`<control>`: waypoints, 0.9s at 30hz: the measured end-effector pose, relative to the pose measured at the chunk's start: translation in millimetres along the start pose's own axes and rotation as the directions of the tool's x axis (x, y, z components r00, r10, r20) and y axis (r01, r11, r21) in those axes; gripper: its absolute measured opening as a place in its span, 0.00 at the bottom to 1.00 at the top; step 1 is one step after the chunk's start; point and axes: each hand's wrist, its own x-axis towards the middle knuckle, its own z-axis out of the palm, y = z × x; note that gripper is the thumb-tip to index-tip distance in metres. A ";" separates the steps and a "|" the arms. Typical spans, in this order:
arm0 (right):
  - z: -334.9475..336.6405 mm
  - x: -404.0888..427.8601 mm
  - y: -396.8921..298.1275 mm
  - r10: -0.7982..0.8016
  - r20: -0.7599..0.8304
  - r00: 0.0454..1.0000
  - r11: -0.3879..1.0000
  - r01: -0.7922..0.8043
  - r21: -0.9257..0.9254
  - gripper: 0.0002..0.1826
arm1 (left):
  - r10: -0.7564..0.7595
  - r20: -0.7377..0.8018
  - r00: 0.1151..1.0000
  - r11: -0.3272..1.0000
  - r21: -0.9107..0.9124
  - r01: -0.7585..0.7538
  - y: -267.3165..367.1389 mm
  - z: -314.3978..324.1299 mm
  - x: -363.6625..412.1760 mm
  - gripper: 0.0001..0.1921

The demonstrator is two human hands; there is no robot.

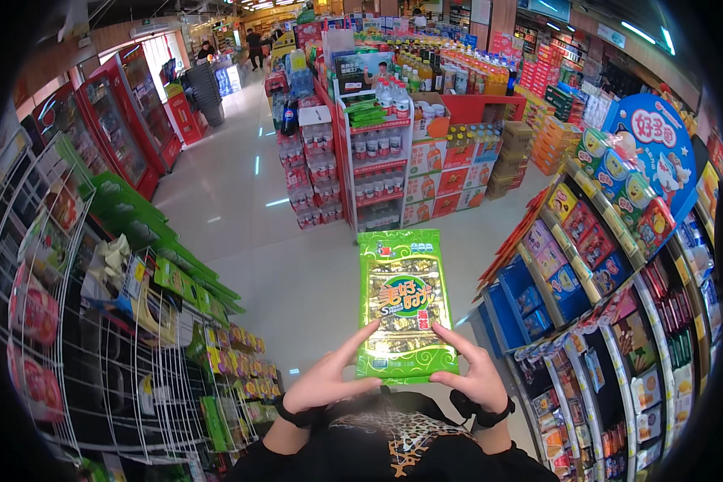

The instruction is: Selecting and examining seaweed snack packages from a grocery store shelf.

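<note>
A green plastic bag of seaweed snacks (405, 307) is held out in front of my chest, its printed front facing up towards me. Through its clear window show several small dark-and-gold wrapped pieces. My left hand (334, 367) grips the lower left edge, thumb and index finger against the bag. On the opposite edge my right hand (476, 367) pinches it the same way. The fingers behind the bag are hidden. Both wrists wear black bands.
White wire racks (126, 361) with packaged snacks stand close on my left. Snack shelves (602, 313) curve along my right. Ahead are a bottle display shelf (379, 162) and stacked drink cartons (452, 175). Red drink coolers (126, 114) line the left aisle; a person (255, 47) stands far back.
</note>
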 end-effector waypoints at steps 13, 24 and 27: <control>26.3 93.3 32.0 0.078 0.122 0.989 0.981 -0.098 0.167 0.27 | -0.068 0.015 0.998 0.998 -0.004 0.069 -34.4 -76.3 41.6 0.31; -15.0 196.5 75.5 -0.006 0.187 0.982 0.983 -0.028 0.180 0.24 | -0.193 -0.075 0.978 0.978 -0.092 0.186 -40.6 -105.1 132.6 0.23; -43.9 226.9 85.2 -0.014 0.166 0.986 0.993 -0.005 0.115 0.24 | -0.133 -0.076 0.988 0.991 -0.026 0.131 -33.4 -109.7 176.9 0.19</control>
